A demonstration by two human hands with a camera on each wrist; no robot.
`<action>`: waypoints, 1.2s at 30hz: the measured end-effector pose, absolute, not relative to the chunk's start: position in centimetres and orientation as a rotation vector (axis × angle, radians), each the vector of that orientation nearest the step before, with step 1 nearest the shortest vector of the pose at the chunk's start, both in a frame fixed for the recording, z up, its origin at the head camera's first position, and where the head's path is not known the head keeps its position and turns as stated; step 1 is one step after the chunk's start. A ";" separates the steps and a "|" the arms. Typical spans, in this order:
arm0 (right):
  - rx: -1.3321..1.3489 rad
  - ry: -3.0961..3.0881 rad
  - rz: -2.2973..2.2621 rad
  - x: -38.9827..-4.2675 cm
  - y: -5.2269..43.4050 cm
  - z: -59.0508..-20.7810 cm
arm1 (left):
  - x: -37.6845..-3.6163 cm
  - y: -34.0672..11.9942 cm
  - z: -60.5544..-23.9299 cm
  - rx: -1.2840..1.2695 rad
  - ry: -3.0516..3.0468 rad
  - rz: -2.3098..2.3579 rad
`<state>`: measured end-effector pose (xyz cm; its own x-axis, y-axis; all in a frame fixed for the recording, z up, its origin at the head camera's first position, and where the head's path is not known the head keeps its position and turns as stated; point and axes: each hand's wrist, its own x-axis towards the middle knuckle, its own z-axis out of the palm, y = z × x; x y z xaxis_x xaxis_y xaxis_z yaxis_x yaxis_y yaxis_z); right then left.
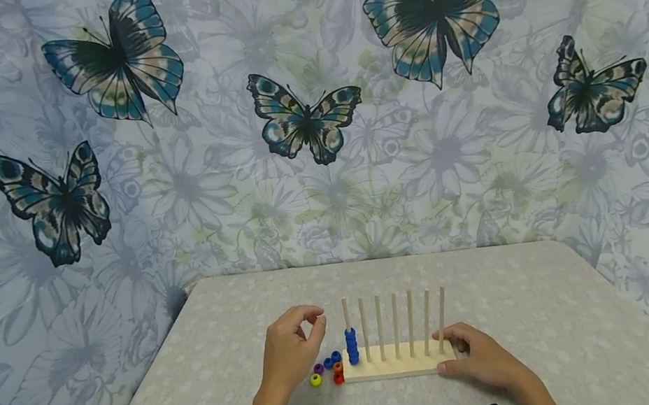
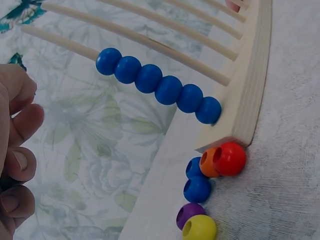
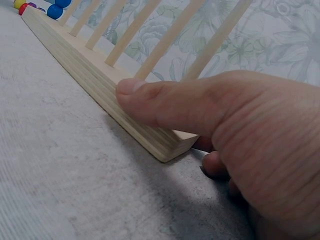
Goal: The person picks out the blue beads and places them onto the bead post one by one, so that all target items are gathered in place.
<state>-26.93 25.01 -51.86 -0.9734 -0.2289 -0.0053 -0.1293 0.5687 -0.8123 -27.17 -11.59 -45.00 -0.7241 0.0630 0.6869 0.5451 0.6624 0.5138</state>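
1. the peg board (image 1: pixel 397 362) stands on the table (image 1: pixel 574 333) in front of the person, with seven upright pegs in a row.
2. a stack of blue beads (image 1: pixel 351 346) sits on the leftmost peg (image 1: pixel 345 312), resting on the base; the other pegs are bare.
3. loose beads (image 1: pixel 328 367) lie on the table just beside the board's left end, within easy reach: yellow, purple, two blue, orange and red, the red one touching the base corner.
4. the left hand (image 1: pixel 290 356) hangs above those loose beads near the leftmost peg, fingers curled with thumb and forefinger tips close together; whether they pinch a bead i cannot tell.
5. the right hand (image 1: pixel 479 356) grips the board's right end, thumb (image 3: pixel 150 102) lying along the front edge and fingers behind, likely to keep it steady.
6. a butterfly cloth (image 1: pixel 309 106) hangs behind.
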 end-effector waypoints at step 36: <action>-0.303 2.688 -1.405 -26.6 24.7 -51.2 | -27.1 -11.9 -48.6 -0.368 -2.345 -0.932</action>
<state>-26.64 24.70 -51.18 -0.9759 -0.2182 0.0091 -0.1320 0.5562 -0.8205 -27.13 -11.94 -48.64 -0.7921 0.0393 0.6091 0.4468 0.7172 0.5348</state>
